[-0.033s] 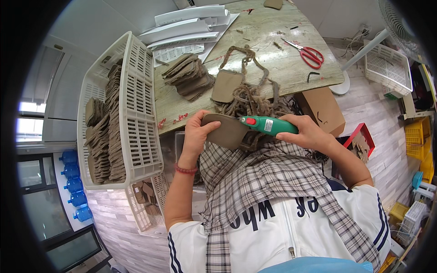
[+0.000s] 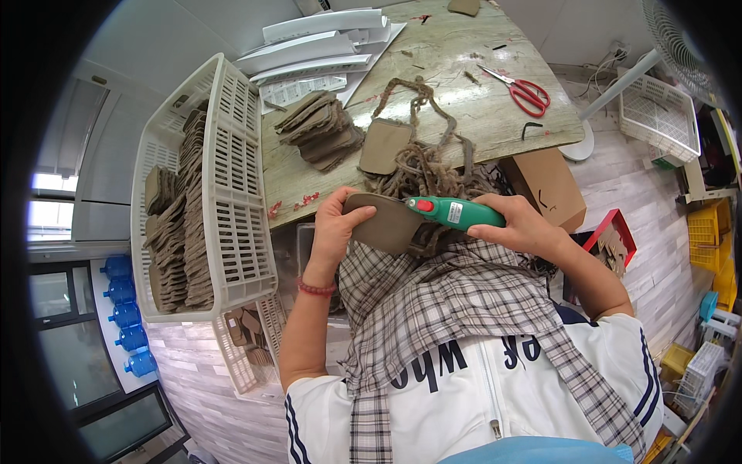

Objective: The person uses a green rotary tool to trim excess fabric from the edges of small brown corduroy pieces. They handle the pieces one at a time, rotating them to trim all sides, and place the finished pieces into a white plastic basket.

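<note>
My left hand [image 2: 337,228] grips a flat brown pad [image 2: 384,223] with rounded corners by its left side, thumb on top. The fingers of my right hand [image 2: 522,224] wrap round a green handheld power tool [image 2: 468,214] with a red button, perhaps an electric cutter. Its front end is at the pad's upper right edge; the working tip is hard to make out. Just beyond, a tangle of brown fuzzy trimmings [image 2: 425,166] hangs over the table edge. Another brown pad [image 2: 386,145] lies beside it, and a pile of similar pads [image 2: 319,131] sits further left.
A white plastic crate [image 2: 239,185] packed with brown pads stands at the left. Red-handled scissors [image 2: 528,94] and a black hex key [image 2: 530,130] lie on the worn table [image 2: 456,73]. White papers [image 2: 317,54] are at the back. Right of my lap are a cardboard box [image 2: 547,182] and a red box [image 2: 623,232].
</note>
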A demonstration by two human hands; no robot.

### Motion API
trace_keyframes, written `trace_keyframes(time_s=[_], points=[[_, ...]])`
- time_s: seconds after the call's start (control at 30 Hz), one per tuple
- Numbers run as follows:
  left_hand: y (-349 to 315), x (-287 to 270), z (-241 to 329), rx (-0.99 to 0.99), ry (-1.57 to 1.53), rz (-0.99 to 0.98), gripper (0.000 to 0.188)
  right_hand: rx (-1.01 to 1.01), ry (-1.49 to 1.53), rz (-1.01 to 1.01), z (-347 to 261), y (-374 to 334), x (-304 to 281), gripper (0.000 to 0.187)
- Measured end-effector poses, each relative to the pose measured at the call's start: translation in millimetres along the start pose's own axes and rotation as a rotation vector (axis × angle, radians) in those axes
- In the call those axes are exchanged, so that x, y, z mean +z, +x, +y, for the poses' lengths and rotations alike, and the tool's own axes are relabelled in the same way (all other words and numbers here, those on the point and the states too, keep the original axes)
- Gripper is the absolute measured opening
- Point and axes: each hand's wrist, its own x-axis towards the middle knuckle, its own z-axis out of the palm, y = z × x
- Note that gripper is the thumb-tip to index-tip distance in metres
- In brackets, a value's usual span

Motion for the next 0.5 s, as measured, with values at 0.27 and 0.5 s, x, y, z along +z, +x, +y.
trace_keyframes(time_s=[0.27,0.5], points=[[1.1,5.2,-13.1,-0.025,-0.054,0.011,0.017,0.048,0.120,0.095,-7.6,20.4,13.7,0.044],[-10.8,0.6,-25.2,0.171,-0.499,0.395,0.027,0.137,0.144,0.202,-11.3,11.2,19.9,0.041]])
